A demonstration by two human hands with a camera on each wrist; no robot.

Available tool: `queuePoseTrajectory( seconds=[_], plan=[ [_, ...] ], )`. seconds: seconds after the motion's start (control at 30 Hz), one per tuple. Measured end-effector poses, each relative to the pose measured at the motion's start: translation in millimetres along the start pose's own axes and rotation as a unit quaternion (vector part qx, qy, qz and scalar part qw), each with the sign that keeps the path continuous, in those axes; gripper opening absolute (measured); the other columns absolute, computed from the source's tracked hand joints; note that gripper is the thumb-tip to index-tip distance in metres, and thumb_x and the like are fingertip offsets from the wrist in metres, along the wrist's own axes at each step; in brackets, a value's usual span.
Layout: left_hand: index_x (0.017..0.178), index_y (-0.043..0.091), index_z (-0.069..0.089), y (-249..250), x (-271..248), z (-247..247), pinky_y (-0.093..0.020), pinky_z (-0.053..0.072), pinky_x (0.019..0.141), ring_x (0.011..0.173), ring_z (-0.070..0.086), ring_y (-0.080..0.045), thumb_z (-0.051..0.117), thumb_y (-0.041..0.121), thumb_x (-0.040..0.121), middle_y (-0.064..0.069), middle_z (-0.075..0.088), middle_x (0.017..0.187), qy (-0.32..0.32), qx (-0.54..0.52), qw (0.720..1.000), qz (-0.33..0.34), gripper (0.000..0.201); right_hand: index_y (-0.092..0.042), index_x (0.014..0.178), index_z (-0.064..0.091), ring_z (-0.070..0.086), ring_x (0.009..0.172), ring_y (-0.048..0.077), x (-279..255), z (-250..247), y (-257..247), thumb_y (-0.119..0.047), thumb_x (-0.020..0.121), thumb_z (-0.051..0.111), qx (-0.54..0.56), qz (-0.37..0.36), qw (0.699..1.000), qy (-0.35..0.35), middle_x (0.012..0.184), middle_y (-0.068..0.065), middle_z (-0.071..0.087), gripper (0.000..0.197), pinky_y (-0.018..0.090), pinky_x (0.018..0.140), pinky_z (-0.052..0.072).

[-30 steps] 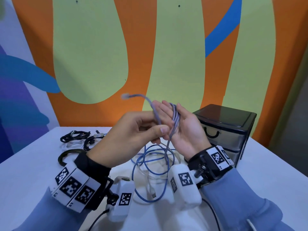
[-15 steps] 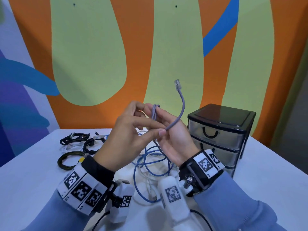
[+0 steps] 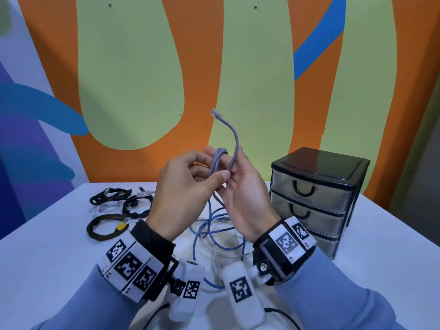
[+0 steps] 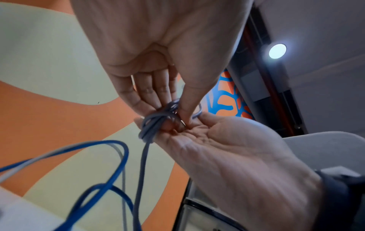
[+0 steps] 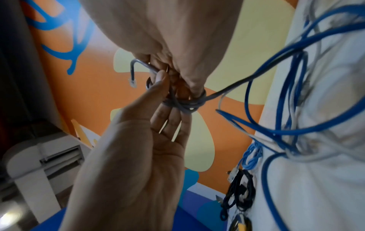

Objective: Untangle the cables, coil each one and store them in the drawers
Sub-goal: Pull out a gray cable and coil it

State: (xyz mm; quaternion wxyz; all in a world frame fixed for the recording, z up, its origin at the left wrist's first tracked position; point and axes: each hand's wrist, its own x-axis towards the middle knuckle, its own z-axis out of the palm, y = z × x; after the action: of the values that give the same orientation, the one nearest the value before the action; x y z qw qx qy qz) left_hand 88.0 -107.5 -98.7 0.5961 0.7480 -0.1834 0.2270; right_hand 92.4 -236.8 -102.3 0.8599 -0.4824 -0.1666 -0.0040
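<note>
A grey-lilac network cable (image 3: pixel 235 136) is wound in a small coil round the fingers of my right hand (image 3: pixel 247 194), which is raised palm-up above the table. Its free end with a clear plug (image 3: pixel 215 114) sticks up above the fingers. My left hand (image 3: pixel 185 194) pinches the coil with thumb against fingers. The left wrist view shows the coil (image 4: pixel 150 126) under the left thumb (image 4: pixel 187 109), with one strand hanging down. In the right wrist view the coil (image 5: pixel 185 104) sits between both hands. A blue cable tangle (image 3: pixel 214 236) lies on the table below.
A black-topped drawer unit (image 3: pixel 319 167) with three closed clear drawers stands at the right. Coiled black cables (image 3: pixel 137 207), a white cable (image 3: pixel 102 209) and an olive coil with a yellow tag (image 3: pixel 104 228) lie at the left on the white table (image 3: pixel 381 234).
The cable's free end swung from pointing left to standing upright above the fingers as my left hand carried it round the right fingers. Both hands stay raised and together.
</note>
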Motion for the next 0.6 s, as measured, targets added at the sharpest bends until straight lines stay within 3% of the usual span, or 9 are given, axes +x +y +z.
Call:
queuePoseTrajectory(
  seconds=[0.1,0.23,0.33,0.4,0.47,0.53,0.6],
  plan=[
    [0.103,0.017,0.079,-4,3,-5,-0.039,0.064,0.08,0.081,0.079,-0.016,0.08,0.008,0.093,0.002,0.082,0.086,0.011,0.012,0.999,0.044,0.014,-0.005,0.135,0.064,0.068,0.122,0.024,1,0,3,-0.042,0.114,0.031,-0.029,-0.03,0.999,-0.003,0.128,0.018,0.072,0.054,0.041,0.108,0.053],
    [0.108,0.005,0.077,-4,9,-18,-0.029,0.061,0.075,0.074,0.075,-0.018,0.076,0.0,0.093,-0.01,0.082,0.088,-0.002,-0.089,0.996,0.011,0.016,0.001,0.12,0.072,0.069,0.1,0.021,4,-3,-1,-0.018,0.11,0.051,-0.108,-0.092,0.99,0.021,0.117,0.023,0.074,0.03,0.043,0.099,0.059],
    [0.107,0.002,0.075,-1,11,-23,-0.03,0.061,0.074,0.071,0.07,-0.022,0.077,0.006,0.089,-0.013,0.079,0.085,-0.008,-0.179,0.984,-0.022,0.018,-0.01,0.113,0.075,0.069,0.089,0.013,7,-10,-7,-0.015,0.105,0.06,-0.156,-0.128,0.975,0.094,0.098,0.007,0.076,0.018,0.034,0.083,0.056],
    [0.105,0.001,0.073,2,11,-23,-0.028,0.06,0.073,0.069,0.067,-0.022,0.075,0.009,0.085,-0.014,0.077,0.084,-0.024,-0.234,0.971,-0.035,0.021,-0.018,0.119,0.071,0.069,0.098,0.012,8,-12,-6,-0.027,0.104,0.062,-0.198,-0.114,0.968,0.104,0.103,0.003,0.072,0.02,0.033,0.087,0.054],
    [0.105,0.0,0.071,5,10,-23,-0.027,0.059,0.072,0.067,0.066,-0.02,0.072,0.007,0.085,-0.013,0.076,0.082,-0.037,-0.275,0.96,-0.042,0.021,-0.012,0.118,0.071,0.069,0.111,0.02,9,-11,-4,-0.039,0.107,0.055,-0.202,-0.07,0.974,0.074,0.11,0.007,0.073,0.034,0.04,0.096,0.055],
    [0.105,0.0,0.071,8,10,-25,-0.027,0.06,0.073,0.066,0.067,-0.019,0.072,0.007,0.086,-0.012,0.076,0.082,-0.037,-0.287,0.956,-0.044,0.02,-0.006,0.106,0.07,0.07,0.106,0.028,8,-9,-3,-0.041,0.109,0.05,-0.164,-0.046,0.985,0.035,0.106,0.016,0.073,0.041,0.046,0.102,0.053],
    [0.103,0.002,0.072,9,10,-26,-0.029,0.061,0.074,0.066,0.069,-0.019,0.074,0.008,0.085,-0.013,0.076,0.081,-0.029,-0.271,0.961,-0.047,0.019,-0.007,0.099,0.065,0.065,0.099,0.032,4,-6,-5,-0.035,0.11,0.051,-0.101,-0.047,0.994,0.015,0.098,0.02,0.068,0.033,0.051,0.105,0.051]
  ],
)
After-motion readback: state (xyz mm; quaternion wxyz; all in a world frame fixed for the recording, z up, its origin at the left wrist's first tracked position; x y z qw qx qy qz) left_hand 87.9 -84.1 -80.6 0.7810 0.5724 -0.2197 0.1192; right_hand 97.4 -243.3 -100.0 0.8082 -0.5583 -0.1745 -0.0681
